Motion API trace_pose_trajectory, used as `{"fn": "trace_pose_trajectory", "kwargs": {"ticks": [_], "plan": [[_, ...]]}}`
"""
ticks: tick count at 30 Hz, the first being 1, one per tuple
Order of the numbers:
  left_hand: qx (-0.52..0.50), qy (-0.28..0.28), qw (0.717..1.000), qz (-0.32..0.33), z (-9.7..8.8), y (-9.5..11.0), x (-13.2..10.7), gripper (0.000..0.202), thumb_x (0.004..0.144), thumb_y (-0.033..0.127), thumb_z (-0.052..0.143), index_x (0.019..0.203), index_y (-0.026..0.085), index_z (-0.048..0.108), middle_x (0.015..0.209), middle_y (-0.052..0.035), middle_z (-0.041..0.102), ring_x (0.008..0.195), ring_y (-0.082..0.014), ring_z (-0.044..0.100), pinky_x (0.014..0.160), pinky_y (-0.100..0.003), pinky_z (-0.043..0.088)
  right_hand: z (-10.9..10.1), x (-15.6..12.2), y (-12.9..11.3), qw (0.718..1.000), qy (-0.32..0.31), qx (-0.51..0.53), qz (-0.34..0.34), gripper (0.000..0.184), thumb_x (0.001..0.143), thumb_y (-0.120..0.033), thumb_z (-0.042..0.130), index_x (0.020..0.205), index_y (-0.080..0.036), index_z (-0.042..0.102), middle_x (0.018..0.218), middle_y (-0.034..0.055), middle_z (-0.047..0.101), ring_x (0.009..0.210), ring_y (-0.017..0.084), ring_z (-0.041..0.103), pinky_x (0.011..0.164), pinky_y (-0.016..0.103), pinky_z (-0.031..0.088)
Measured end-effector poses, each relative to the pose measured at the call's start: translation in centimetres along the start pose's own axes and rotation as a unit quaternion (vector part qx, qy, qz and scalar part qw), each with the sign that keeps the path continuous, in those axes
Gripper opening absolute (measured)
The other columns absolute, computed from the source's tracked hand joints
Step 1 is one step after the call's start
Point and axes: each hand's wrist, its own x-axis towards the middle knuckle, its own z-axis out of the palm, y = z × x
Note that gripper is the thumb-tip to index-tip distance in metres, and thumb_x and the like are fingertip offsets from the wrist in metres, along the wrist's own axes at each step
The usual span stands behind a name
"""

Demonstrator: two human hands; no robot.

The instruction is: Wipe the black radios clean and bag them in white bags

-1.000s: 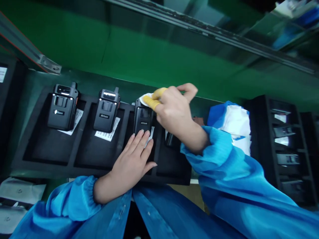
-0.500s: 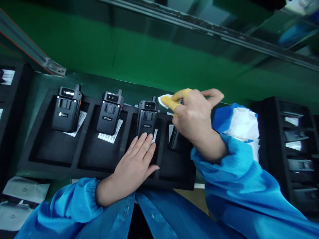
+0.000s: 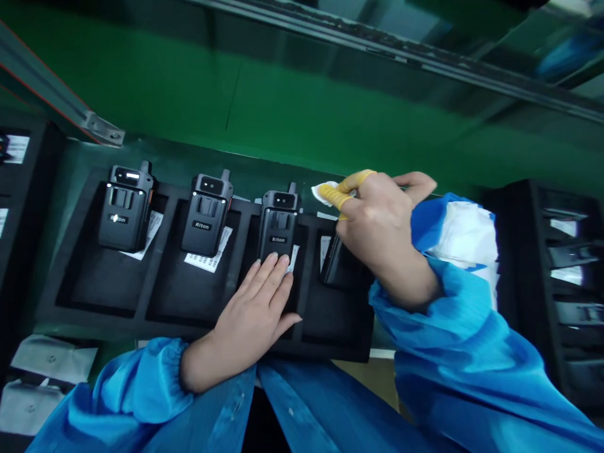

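Observation:
My left hand (image 3: 257,308) lies flat, fingers stretched out, with its fingertips on the lower end of a black two-way radio (image 3: 279,220) marked "Riton". That radio rests in the third compartment of a black foam tray (image 3: 226,324). Above the fourth compartment, my right hand (image 3: 377,220) pinches a small white wipe (image 3: 323,192) between fingers in yellow finger cots. Under the right hand, another black radio (image 3: 336,261) is mostly hidden. Two more radios, one at the far left (image 3: 125,211) and one beside it (image 3: 205,217), lie back side up over white barcode labels (image 3: 209,251).
Right of my right hand stands a blue and white pack of wipes (image 3: 465,233). A black foam rack (image 3: 523,251) with several devices is beyond it. Grey pouches (image 3: 51,358) lie at lower left. A metal frame bar (image 3: 51,85) and a green panel (image 3: 283,107) stand behind.
My right hand has moved slightly to the right with the white wipe, away from the third radio's antenna. My left hand has stayed on the radio.

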Motion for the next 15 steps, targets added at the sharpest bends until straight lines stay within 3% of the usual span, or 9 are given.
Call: {"fn": "trace_pose_trajectory", "kwargs": {"ticks": [4,10,13,15], "plan": [[0.008,0.012,1.0,0.003,-0.2,-0.1,0.1,0.045,0.094,0.039,0.052,0.121,0.004,0.06,0.137,-0.0221,0.057,0.131,-0.0331,0.051,0.105,-0.046,0.048,-0.7,0.3,-1.5,1.0,0.015,0.009,0.01,0.031,0.086,-0.015,0.039,0.081,-0.02,0.069,0.087,0.0054,0.059,0.082,0.019,0.047,0.083,0.047,0.023],[0.008,-0.01,1.0,0.007,-0.3,-0.3,0.1,0.045,0.094,0.038,0.052,0.122,0.005,0.06,0.138,-0.0229,0.055,0.134,-0.0331,0.049,0.106,-0.048,0.047,-0.2,2.1,-5.9,0.998,-0.032,0.019,-0.05,0.031,0.092,-0.016,0.04,0.078,-0.021,0.067,0.084,0.0022,0.056,0.088,0.018,0.047,0.089,0.045,0.021],[0.001,-0.007,1.0,0.005,-0.1,-0.3,0.0,0.047,0.093,0.038,0.054,0.124,0.003,0.058,0.139,-0.0249,0.053,0.135,-0.0343,0.047,0.107,-0.049,0.046,0.2,1.9,-5.5,0.997,-0.038,0.006,-0.07,0.035,0.094,-0.013,0.037,0.074,-0.02,0.065,0.083,0.0014,0.056,0.088,0.016,0.046,0.091,0.043,0.02],[-0.004,-0.005,1.0,0.005,-0.1,-0.3,0.0,0.047,0.093,0.038,0.055,0.124,0.003,0.058,0.14,-0.0249,0.053,0.135,-0.0342,0.046,0.107,-0.049,0.046,0.2,1.2,-4.0,0.998,-0.03,0.001,-0.046,0.037,0.094,-0.012,0.035,0.075,-0.02,0.066,0.084,0.0018,0.057,0.087,0.016,0.046,0.089,0.042,0.02]]}}
